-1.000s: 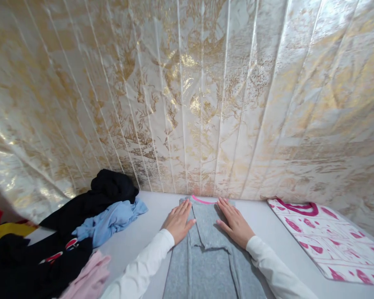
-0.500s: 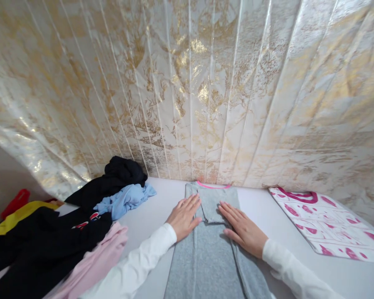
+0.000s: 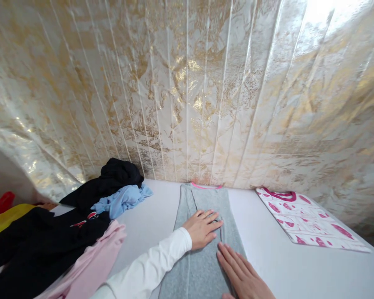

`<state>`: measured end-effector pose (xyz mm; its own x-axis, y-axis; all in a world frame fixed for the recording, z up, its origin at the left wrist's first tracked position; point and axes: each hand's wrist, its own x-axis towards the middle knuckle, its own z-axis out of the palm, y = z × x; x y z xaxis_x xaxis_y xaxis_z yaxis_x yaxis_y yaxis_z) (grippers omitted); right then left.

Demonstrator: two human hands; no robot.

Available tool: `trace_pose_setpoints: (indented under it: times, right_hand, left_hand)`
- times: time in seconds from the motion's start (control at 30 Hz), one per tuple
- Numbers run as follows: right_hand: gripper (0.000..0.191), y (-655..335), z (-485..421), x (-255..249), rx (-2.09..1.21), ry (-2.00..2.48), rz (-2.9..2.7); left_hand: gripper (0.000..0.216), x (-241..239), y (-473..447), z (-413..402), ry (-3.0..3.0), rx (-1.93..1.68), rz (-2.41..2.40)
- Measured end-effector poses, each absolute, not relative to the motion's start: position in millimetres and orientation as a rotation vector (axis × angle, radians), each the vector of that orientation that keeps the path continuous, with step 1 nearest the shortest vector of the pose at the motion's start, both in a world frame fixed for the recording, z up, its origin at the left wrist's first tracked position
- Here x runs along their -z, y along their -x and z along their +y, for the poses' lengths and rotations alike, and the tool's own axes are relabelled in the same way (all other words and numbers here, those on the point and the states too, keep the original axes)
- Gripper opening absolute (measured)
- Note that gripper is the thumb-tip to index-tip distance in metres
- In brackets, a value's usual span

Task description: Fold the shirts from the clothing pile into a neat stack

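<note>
A grey garment (image 3: 205, 199) with a pink neckline lies folded lengthwise on the white table (image 3: 152, 220), its collar against the wall. My left hand (image 3: 202, 228) rests flat on its middle, fingers spread and pointing right. My right hand (image 3: 241, 274) lies flat on the garment nearer to me, fingers stretched toward the wall. Both arms wear white sleeves. Neither hand grips anything.
A heap of clothes sits at the left: black (image 3: 50, 236), light blue (image 3: 120, 201), pink (image 3: 93, 261), yellow (image 3: 3, 218) and red pieces. A folded white shirt with magenta print (image 3: 302, 222) lies at the right. A shiny gold-and-white sheet (image 3: 187, 91) covers the wall behind.
Both hands have slid down the grey garment toward me. The left hand has moved to its centre; the right hand has dropped low in the view.
</note>
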<state>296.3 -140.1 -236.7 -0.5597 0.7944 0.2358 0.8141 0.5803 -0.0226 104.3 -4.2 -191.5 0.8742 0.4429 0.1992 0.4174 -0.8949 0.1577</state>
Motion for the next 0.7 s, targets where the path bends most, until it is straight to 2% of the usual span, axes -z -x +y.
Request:
trace_pose_setpoints:
  times: [0.13, 0.23, 0.43, 0.57, 0.7]
  right_hand:
    - [0.077, -288, -142, 254, 0.211, 1.318, -2.576]
    - [0.074, -287, -146, 257, 0.147, 1.350, -2.589]
    - [0.076, -297, -144, 227, -0.038, 1.448, -2.507]
    - [0.073, -301, -137, 212, 0.091, 1.414, -2.548]
    - [0.074, -297, -145, 226, 0.344, 1.231, -2.601]
  left_hand:
    - [0.052, 195, -102, -6, -2.926, -0.410, 0.702]
    - [0.043, 193, -101, -6, -2.954, -0.410, 0.686]
    - [0.038, 195, -101, -5, -2.989, -0.443, 0.675]
    - [0.038, 196, -102, -4, -2.993, -0.456, 0.677]
    - [0.035, 198, -102, -4, -2.972, -0.469, 0.732]
